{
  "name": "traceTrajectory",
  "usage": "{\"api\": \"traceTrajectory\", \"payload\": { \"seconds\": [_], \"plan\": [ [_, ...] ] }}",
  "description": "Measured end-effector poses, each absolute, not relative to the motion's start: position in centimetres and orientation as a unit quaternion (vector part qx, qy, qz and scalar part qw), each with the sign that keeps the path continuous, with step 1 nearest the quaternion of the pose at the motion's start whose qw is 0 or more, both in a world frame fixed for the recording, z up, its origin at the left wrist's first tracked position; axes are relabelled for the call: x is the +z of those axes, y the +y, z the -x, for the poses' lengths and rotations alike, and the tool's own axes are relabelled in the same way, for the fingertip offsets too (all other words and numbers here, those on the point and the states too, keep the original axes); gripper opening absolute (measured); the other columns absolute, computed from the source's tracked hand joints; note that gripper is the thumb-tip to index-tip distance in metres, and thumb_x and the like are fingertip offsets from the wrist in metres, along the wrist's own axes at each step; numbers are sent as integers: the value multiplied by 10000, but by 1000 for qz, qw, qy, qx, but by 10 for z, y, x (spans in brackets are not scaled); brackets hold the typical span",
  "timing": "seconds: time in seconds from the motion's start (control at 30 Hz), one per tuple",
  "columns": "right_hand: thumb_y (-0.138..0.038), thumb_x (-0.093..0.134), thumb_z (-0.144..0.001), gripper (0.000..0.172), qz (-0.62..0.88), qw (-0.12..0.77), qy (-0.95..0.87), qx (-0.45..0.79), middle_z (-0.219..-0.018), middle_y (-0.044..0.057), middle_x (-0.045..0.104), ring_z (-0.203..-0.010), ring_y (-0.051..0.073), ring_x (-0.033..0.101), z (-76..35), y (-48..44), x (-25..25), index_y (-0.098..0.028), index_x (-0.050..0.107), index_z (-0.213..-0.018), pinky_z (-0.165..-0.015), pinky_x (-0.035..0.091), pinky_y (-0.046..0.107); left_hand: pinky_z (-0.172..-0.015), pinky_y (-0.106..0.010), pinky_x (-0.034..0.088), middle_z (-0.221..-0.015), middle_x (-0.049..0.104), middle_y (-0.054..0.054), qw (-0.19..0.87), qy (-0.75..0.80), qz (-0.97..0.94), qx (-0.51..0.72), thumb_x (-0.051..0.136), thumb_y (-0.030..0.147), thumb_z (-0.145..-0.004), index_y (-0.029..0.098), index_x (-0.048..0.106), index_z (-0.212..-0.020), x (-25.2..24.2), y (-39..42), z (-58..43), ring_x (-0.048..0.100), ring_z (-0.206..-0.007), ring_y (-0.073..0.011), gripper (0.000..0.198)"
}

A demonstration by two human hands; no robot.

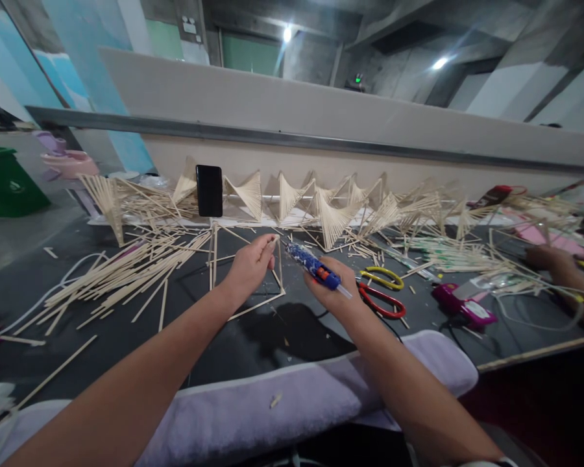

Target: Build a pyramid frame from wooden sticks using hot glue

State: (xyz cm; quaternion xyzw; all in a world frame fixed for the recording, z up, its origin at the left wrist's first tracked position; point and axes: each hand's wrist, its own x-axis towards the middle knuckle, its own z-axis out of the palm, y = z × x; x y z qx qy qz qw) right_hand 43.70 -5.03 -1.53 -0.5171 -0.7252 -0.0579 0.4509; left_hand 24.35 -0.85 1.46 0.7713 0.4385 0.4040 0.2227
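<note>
My left hand [253, 263] is closed in a pinch at a top corner of an open frame of thin wooden sticks [213, 259], which stands on the dark table. In my right hand [328, 285] is a blue hot glue gun [311, 264] with a clear glue stick [344, 292] poking out of its rear end. Its nozzle points at the corner where my left fingertips are. Just right of my right hand lie scissors with one yellow and one red handle loop [382, 303]; their blades are hidden.
Loose wooden sticks [121, 279] are heaped at the left. Several fan-shaped stick models [333, 220] and a black phone [209, 191] line the back. A magenta device [464, 306] lies right, near another person's hand [545, 257]. A lilac cushion [272, 402] runs along the front edge.
</note>
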Motion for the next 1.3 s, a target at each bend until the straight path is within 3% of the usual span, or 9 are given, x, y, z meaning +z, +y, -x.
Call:
{"api": "traceTrajectory", "payload": {
  "seconds": [0.9,1.3],
  "plan": [
    [-297,564,-695,120,505,454,-734,-27,-606,-15,536,-565,133,499,-430,-51,-12,-206,512,-636,-547,385,247,-599,-214,410,-608,570,13,222,443,-766,409,321,355,-910,161,560,-1106,15,-8,-245,529,-574,-117,365],
    [-282,551,-706,165,527,440,-727,-17,-567,-2,527,-539,136,490,-430,-51,-10,-209,486,-574,-525,370,258,-616,-218,407,-625,582,10,222,443,-771,400,316,366,-916,165,550,-1112,15,-8,-244,539,-595,-127,365]
  ]
}}
